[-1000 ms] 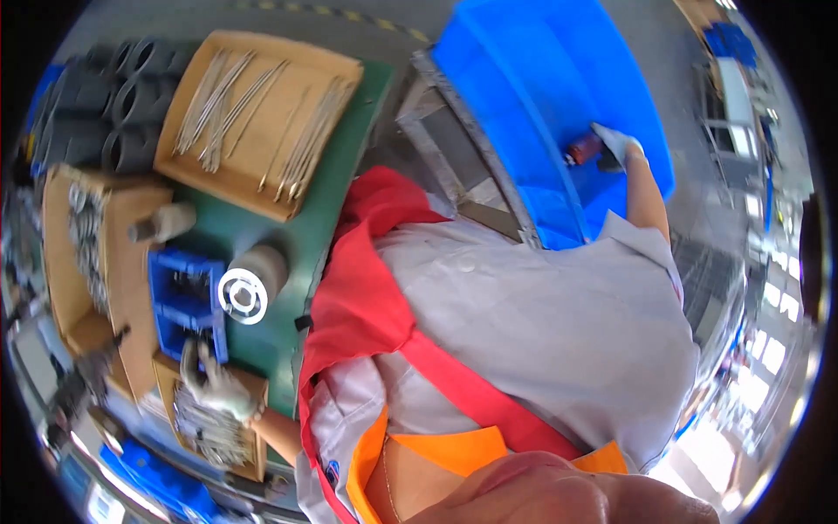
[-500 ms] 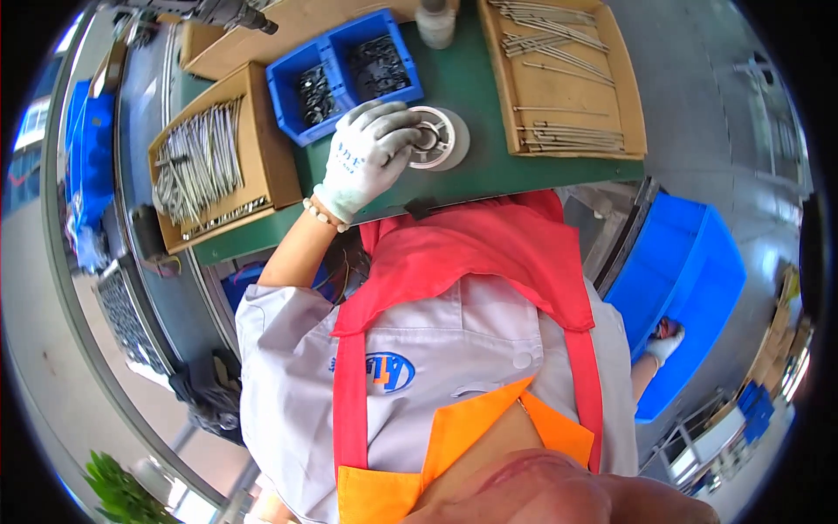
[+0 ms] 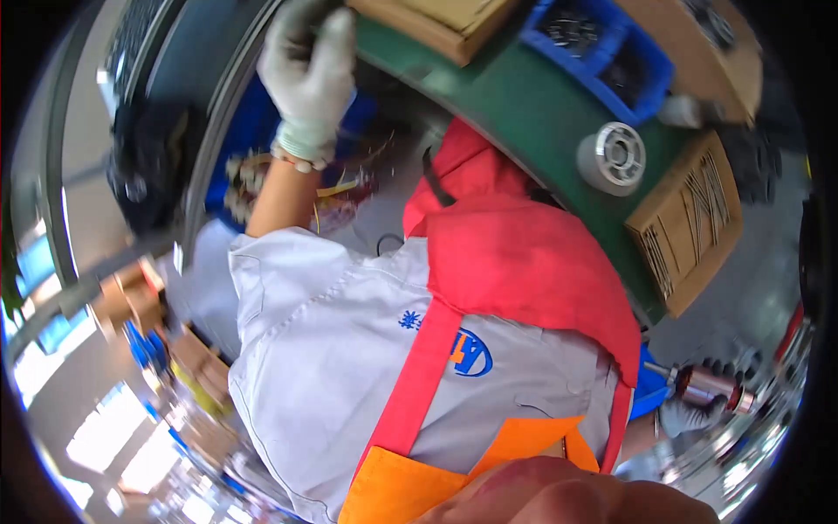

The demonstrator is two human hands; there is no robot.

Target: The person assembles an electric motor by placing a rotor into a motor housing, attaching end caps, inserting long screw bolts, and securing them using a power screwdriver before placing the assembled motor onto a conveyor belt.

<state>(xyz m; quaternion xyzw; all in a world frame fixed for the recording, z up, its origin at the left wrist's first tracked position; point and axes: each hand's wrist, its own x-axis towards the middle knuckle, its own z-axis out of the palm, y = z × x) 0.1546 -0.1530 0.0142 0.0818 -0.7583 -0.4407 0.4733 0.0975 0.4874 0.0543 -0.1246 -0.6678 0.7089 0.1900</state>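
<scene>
A copper-coloured rotor (image 3: 709, 389) is being grasped by the gloved right hand (image 3: 690, 417) at the lower right, beside a blue bin (image 3: 649, 395) that is being partly hidden by the red apron (image 3: 524, 253). The gloved left hand (image 3: 307, 74) is being held near a cardboard box (image 3: 415, 24), its blurred fingers being cropped by the top edge; whether anything is being gripped there cannot be told. A round metal housing (image 3: 611, 159) is being supported by the green workbench (image 3: 489, 98), near a blue two-part tray (image 3: 576, 72) whose contents are being obscured by blur.

Factory workshop, pretty clearly: green workbench (image 3: 541, 131), blue bin (image 3: 583, 75) of small metal parts (image 3: 572, 33), cardboard tray (image 3: 709, 275) of thin rods (image 3: 707, 196), plus red apron (image 3: 532, 262) over grey work shirt (image 3: 323, 323).
</scene>
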